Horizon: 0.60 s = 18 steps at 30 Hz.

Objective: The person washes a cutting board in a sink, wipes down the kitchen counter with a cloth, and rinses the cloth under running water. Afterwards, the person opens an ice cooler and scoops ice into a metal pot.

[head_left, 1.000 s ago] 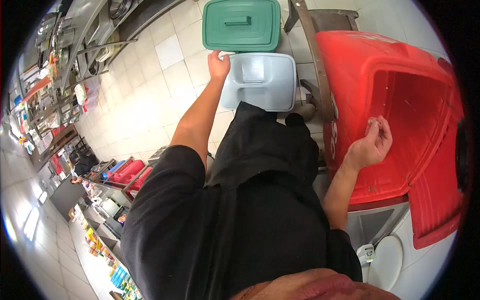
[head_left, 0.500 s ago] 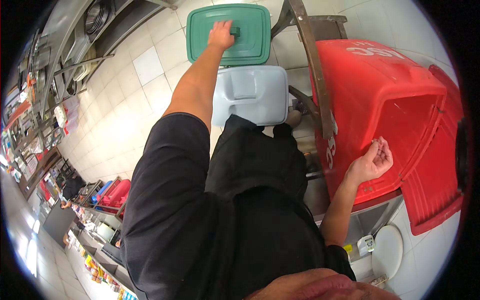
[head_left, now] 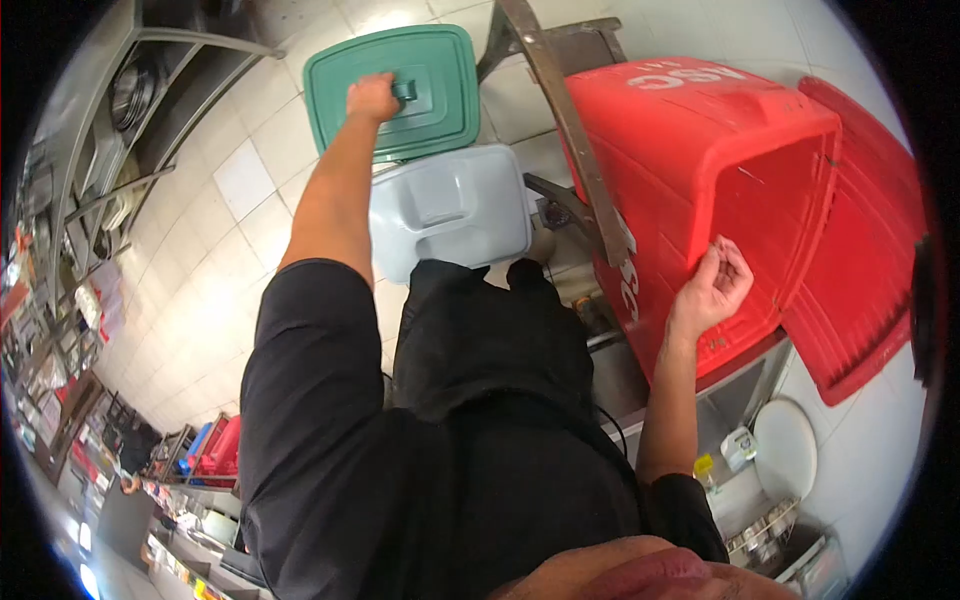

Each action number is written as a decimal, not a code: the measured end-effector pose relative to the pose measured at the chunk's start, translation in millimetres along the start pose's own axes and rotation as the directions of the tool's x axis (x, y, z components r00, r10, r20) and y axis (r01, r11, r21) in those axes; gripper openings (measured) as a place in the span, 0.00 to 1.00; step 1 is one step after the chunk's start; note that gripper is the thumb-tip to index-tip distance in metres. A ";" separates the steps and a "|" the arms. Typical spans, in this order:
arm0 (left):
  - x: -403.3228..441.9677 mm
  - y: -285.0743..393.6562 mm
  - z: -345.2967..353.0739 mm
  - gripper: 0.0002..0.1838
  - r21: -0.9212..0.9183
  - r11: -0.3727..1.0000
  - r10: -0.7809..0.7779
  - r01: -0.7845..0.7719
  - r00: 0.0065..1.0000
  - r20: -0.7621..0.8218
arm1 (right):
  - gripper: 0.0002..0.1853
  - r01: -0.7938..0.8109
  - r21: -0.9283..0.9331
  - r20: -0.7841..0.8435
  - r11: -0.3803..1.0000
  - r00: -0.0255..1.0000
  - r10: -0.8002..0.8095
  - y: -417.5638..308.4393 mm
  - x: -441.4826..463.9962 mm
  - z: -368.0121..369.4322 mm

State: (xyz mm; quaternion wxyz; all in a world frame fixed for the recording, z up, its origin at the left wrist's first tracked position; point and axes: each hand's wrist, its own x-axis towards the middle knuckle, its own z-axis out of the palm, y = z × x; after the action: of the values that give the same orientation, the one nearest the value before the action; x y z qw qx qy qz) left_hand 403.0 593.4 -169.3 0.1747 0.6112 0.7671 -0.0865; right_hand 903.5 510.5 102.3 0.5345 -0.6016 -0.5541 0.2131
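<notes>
My left hand is closed at the left end of the handle of a green lid, its fingers curled over it. A pale grey-blue lid lies between the green lid and my legs. My right hand is raised palm up in front of the mouth of a large red bin. Its fingers are curled in against the thumb; what they hold, if anything, is too small to make out. The red bin lies on its side with its mouth facing right.
A red ribbed lid hangs beside the bin's mouth. A dark metal frame stands along the bin's left side. Metal shelves with pans are at upper left. A round white lid is at lower right. Another person is far off at lower left.
My left hand has moved from the near edge of the green lid onto its handle. The view has shifted, so lids and bin appear further left. My right hand stays curled by the bin.
</notes>
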 end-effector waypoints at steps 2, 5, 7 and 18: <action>-14.0 4.8 0.0 0.22 -0.011 0.997 0.071 -0.072 0.995 -0.075 | 0.08 0.010 0.042 -0.022 0.999 1.000 -0.009 0.6 2.4 -0.6; -52.0 13.2 -21.6 0.18 0.012 0.991 0.136 -0.135 0.983 -0.127 | 0.07 -0.021 0.033 -0.057 0.999 0.998 0.023 -4.5 2.7 0.7; -85.3 14.9 -32.7 0.17 0.044 0.988 0.152 -0.147 0.976 -0.158 | 0.07 -0.102 0.038 -0.081 0.994 0.991 0.105 -9.3 4.0 0.9; -217.4 48.2 3.7 0.07 0.011 0.990 0.140 -0.144 0.943 -0.301 | 0.08 0.413 0.348 -0.178 0.842 0.911 -0.373 -182.6 61.6 68.9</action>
State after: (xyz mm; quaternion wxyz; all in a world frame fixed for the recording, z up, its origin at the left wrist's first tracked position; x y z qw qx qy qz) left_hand 491.9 406.4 -87.6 0.0649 0.6699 0.7392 0.0247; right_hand 783.1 559.8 260.3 0.7006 -0.3708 -0.5854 0.1701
